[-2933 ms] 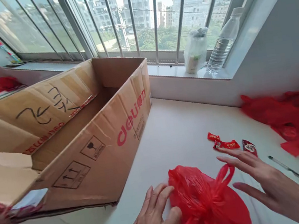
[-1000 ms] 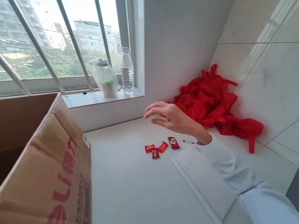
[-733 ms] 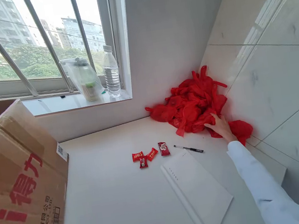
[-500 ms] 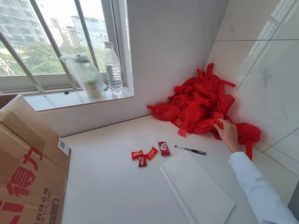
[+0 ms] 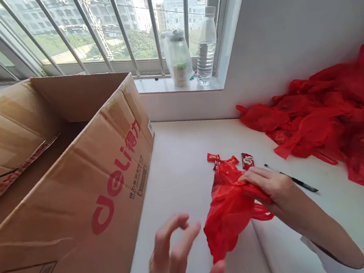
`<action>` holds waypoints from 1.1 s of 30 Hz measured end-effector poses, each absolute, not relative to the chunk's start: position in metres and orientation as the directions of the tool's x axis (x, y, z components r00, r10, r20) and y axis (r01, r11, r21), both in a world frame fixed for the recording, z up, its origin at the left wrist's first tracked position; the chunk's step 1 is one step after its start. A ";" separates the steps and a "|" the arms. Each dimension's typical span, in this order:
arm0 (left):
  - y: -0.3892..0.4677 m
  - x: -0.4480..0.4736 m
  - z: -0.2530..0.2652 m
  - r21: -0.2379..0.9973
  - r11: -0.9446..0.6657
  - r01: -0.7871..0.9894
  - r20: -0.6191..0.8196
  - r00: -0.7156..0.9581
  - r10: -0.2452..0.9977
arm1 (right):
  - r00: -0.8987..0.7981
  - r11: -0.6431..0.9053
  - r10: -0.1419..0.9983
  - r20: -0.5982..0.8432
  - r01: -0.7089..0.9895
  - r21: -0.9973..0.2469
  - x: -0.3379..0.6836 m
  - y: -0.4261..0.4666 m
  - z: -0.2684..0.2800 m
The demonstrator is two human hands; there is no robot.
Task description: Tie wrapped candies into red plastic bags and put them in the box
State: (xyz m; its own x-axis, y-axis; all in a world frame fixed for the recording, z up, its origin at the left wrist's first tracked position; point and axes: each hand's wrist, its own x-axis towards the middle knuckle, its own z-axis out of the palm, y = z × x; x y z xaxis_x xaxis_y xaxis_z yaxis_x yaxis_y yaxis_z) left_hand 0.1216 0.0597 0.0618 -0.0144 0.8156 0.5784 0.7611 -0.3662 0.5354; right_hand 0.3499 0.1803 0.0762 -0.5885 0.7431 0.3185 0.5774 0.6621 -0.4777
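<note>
Above the smooth white table [image 5: 180, 155], the right hand [image 5: 275, 186] pinches a thin, crinkled red bag [image 5: 227, 212]; the left hand [image 5: 176, 260], spread and curved, hovers just beside it. Beyond lie glossy packets [image 5: 247, 161]; leftward stands a creased cardboard box [image 5: 104, 166].

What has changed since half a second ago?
The right hand has brought a red bag off the pile, leftward and nearer the body, and holds it. The left hand has come into view, open beside the bag. Candies, pen and bottle stayed in place.
</note>
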 end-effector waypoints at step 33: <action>0.147 0.110 0.031 0.675 -0.355 0.648 0.301 0.197 0.933 | -0.658 0.495 0.752 0.050 0.512 -0.703 0.298 0.223 0.044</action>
